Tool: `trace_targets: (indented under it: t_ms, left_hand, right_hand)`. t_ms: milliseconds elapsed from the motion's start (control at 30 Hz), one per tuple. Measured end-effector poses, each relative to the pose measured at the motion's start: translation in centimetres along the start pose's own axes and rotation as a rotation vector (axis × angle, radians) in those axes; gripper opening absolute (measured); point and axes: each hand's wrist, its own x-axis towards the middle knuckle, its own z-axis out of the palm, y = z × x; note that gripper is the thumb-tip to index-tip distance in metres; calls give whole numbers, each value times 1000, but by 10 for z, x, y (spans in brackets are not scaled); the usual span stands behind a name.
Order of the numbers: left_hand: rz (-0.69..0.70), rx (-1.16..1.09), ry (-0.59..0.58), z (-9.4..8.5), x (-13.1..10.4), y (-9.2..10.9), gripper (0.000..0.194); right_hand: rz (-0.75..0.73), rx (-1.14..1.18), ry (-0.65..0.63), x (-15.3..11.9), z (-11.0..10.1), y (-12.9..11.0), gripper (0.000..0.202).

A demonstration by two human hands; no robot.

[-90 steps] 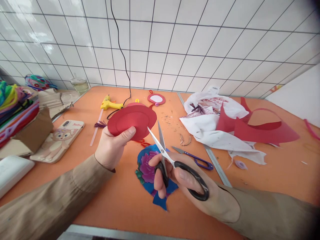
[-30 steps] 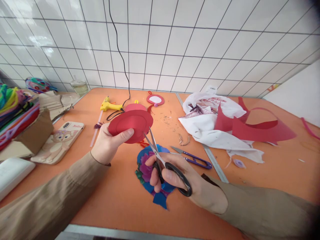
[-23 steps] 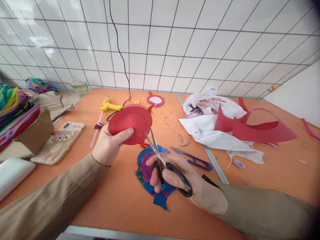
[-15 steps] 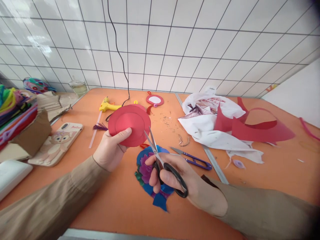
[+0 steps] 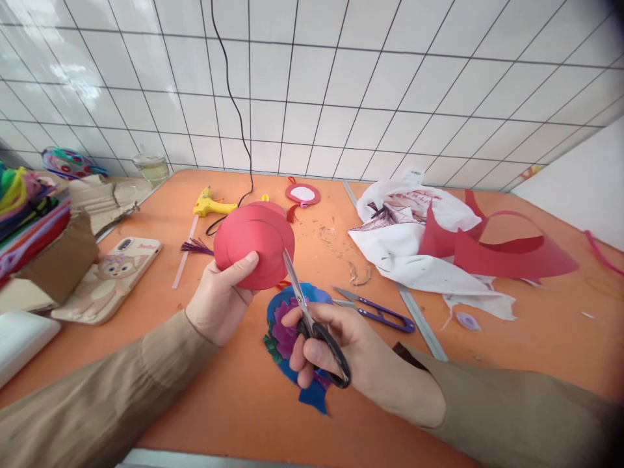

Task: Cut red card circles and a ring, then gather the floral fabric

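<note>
A round red paper piece (image 5: 266, 244), made of overlapping discs, is pinched between the thumb and fingers of my left hand (image 5: 221, 292). My right hand (image 5: 331, 344) grips black-handled scissors (image 5: 303, 304), whose blades are nearly closed and meet the disc's right edge. Below the scissors lies a blue round ornament with a purple flower (image 5: 283, 328), partly hidden by my right hand. Purple thread snips (image 5: 385, 315) rest to the right of that hand.
On the orange table (image 5: 195, 409) are a yellow glue gun (image 5: 212, 205), a small tasselled red disc (image 5: 302, 194), a white plastic bag (image 5: 394, 250) and red paper scraps (image 5: 511, 253). At left are a phone (image 5: 110, 279) and a cardboard box (image 5: 61, 257) of colourful stems.
The scissor blades have come together on the disc's right edge, and their handles have closed. The red piece has tilted slightly in my left hand.
</note>
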Motion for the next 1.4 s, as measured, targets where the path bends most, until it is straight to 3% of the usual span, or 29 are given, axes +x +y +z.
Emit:
trace_targets:
  t_ms: [1067, 1400]
  left_hand:
    - [-83, -96, 45, 2, -1, 1, 20]
    - [-91, -123, 60, 3, 1, 1, 24]
  right_hand:
    - [19, -4, 40, 2, 0, 1, 48]
    - [-18, -39, 5, -3, 0, -4, 57]
